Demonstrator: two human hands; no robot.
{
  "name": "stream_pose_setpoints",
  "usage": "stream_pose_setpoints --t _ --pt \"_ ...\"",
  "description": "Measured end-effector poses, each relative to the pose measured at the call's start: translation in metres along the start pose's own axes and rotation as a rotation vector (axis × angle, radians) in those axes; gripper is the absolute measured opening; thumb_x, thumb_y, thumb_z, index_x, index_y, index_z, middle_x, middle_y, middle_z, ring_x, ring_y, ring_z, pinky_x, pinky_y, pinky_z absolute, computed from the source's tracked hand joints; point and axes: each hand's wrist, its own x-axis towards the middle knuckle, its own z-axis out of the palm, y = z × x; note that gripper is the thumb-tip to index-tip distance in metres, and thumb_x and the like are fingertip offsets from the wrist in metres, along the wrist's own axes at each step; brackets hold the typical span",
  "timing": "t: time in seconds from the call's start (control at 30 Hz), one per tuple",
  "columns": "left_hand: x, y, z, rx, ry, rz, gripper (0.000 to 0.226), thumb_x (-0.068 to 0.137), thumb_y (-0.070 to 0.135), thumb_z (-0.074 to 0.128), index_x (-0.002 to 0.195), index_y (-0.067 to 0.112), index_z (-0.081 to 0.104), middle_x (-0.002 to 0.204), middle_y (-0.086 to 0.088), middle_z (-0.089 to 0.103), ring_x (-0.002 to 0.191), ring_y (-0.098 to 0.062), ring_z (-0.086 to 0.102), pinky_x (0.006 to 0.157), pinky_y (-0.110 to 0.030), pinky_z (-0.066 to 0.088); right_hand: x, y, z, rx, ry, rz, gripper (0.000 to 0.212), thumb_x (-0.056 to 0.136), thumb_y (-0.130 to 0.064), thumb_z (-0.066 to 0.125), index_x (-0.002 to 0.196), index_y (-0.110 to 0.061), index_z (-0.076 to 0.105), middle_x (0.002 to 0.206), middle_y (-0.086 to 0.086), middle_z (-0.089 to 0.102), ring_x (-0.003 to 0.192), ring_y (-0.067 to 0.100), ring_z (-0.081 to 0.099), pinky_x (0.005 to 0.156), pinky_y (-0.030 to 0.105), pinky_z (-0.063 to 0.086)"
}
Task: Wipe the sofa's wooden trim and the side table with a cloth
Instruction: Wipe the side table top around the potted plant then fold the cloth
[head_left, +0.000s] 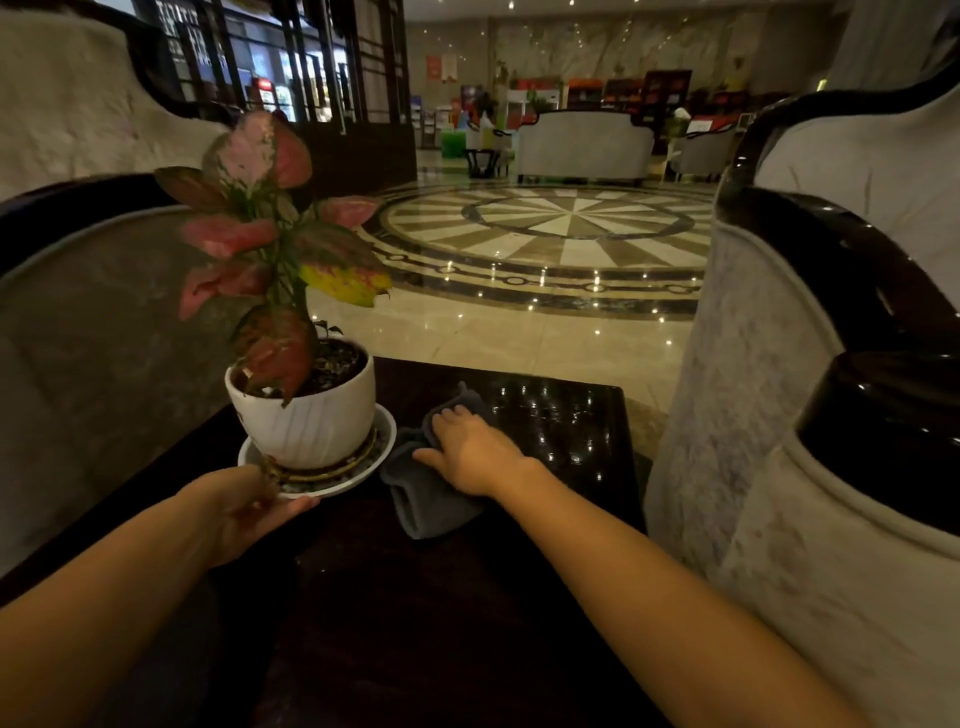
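Right hand (475, 454) is flat on the grey cloth (423, 499), fingers spread, mid-frame on the dark worktop (561, 421). Left hand (249, 512) grips the saucer (363, 467) under the potted plant (306, 410). I'd slide the pot aside, then wipe there too.

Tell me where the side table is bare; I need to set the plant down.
Bare: the glossy far right of the side table, beyond the right hand on the grey cloth, and the near edge between the forearms. Crowded: left, where the left hand grips the saucer.
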Motion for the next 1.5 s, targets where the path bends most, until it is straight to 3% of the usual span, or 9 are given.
stream_pose_setpoints --t 0.27,0.47,0.63,0.73,0.87,1.03,1.13,1.4,1.5 --pt "-0.001 -0.002 0.002 0.001 -0.016 0.005 0.046 0.096 -0.012 0.032 0.141 -0.004 0.039 0.137 -0.025 0.052 0.121 -0.037 0.057 0.031 -0.028 0.05 -0.005 0.047 -0.013 0.12 -0.232 0.097 0.104 0.084 -0.067 0.064 0.16 -0.015 0.016 0.17 0.009 0.002 0.156 0.031 -0.002 0.124 0.046 0.012" --pt "0.0 -0.003 -0.003 -0.03 -0.045 -0.003 0.047 0.098 -0.01 0.032 0.144 -0.004 0.036 0.138 -0.026 0.051 0.121 -0.039 0.057 0.032 -0.029 0.051 -0.017 0.064 -0.006 0.276 0.222 0.245 0.029 0.099 -0.019 0.057 0.124 -0.008 0.067 0.124 0.019 0.068 0.117 0.037 0.062 0.093 0.035 0.049" --pt "-0.001 0.0 -0.004 -0.01 -0.035 -0.015 0.046 0.098 -0.009 0.034 0.144 -0.003 0.037 0.133 -0.028 0.054 0.114 -0.039 0.061 0.034 -0.032 0.052 -0.019 0.054 -0.032 1.132 0.637 0.55 0.022 0.102 -0.016 0.054 0.115 -0.007 0.07 0.111 0.019 0.072 0.106 0.031 0.067 0.091 0.037 0.055" --pt "-0.002 0.0 -0.005 -0.005 -0.04 -0.008 0.047 0.097 -0.011 0.033 0.144 -0.003 0.037 0.134 -0.028 0.053 0.115 -0.04 0.06 0.032 -0.031 0.051 -0.034 0.046 -0.048 1.528 0.386 0.371 0.019 0.099 -0.016 0.059 0.114 -0.011 0.07 0.107 0.013 0.077 0.104 0.029 0.072 0.084 0.038 0.061" --pt "0.0 0.001 -0.005 -0.033 -0.052 -0.027 0.049 0.097 -0.011 0.032 0.145 -0.002 0.035 0.136 -0.027 0.052 0.116 -0.041 0.06 0.038 -0.033 0.053 -0.063 0.055 -0.073 1.146 -0.156 0.142 0.044 0.079 -0.024 0.084 0.121 -0.026 0.073 0.129 0.001 0.07 0.124 0.018 0.064 0.105 0.037 0.05" --pt "-0.004 0.005 0.002 -0.115 -0.03 -0.003 0.047 0.096 -0.011 0.038 0.143 -0.003 0.037 0.139 -0.016 0.049 0.12 -0.042 0.056 0.07 -0.035 0.058 -0.035 -0.016 -0.022 0.482 0.166 0.268 0.058 0.101 -0.048 0.05 0.147 -0.012 0.048 0.154 0.01 0.047 0.145 0.03 0.039 0.119 0.042 0.031" --pt "-0.007 0.007 0.006 -0.087 -0.02 0.023 0.044 0.096 -0.01 0.04 0.14 -0.004 0.041 0.13 -0.018 0.052 0.106 -0.044 0.062 0.035 -0.031 0.052 -0.032 -0.034 0.039 0.061 -0.03 0.136 0.089 0.093 -0.074 0.009 0.16 -0.015 0.012 0.17 0.002 0.005 0.156 0.022 -0.006 0.124 0.044 -0.001" --pt "0.005 0.005 0.003 -0.052 0.014 0.024 0.042 0.096 -0.011 0.038 0.138 -0.006 0.042 0.113 -0.018 0.055 0.087 -0.039 0.065 0.035 -0.028 0.052 -0.009 0.075 -0.005 -0.016 0.098 0.684 0.075 0.103 -0.06 0.02 0.16 -0.01 0.018 0.17 0.009 0.009 0.155 0.035 0.003 0.124 0.054 0.009" --pt "0.007 0.007 0.009 -0.022 0.028 0.039 0.041 0.097 -0.008 0.038 0.138 -0.004 0.041 0.112 -0.021 0.059 0.075 -0.037 0.07 0.027 -0.027 0.046 -0.008 0.036 0.011 -0.033 0.114 0.519 0.073 0.102 -0.058 0.02 0.159 -0.013 0.021 0.169 0.011 0.012 0.155 0.033 0.006 0.124 0.051 0.01"
